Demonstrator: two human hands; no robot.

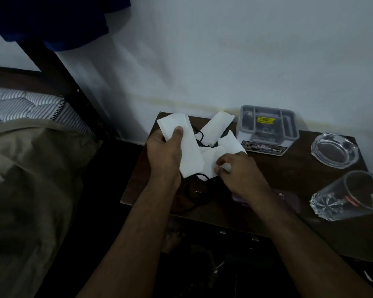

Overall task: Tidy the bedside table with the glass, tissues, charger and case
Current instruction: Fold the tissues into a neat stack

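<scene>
My left hand (165, 152) holds a folded white tissue (187, 145), thumb pressed on its top, above the left part of the dark wooden bedside table (289, 171). My right hand (237, 175) pinches the corner of another white tissue (210, 161) lying on the table. Two more tissues (218, 125) lie behind them. A black charger cable (194, 190) is coiled under the tissues and my hands. A purple case (289, 200) lies partly hidden under my right wrist. A drinking glass (349, 196) lies on its side at the table's right edge.
A grey plastic box (267, 127) with a yellow sticker stands at the back by the white wall. A glass ashtray (335, 150) sits at the back right. A bed with a beige cover (30, 179) is to the left, across a dark gap.
</scene>
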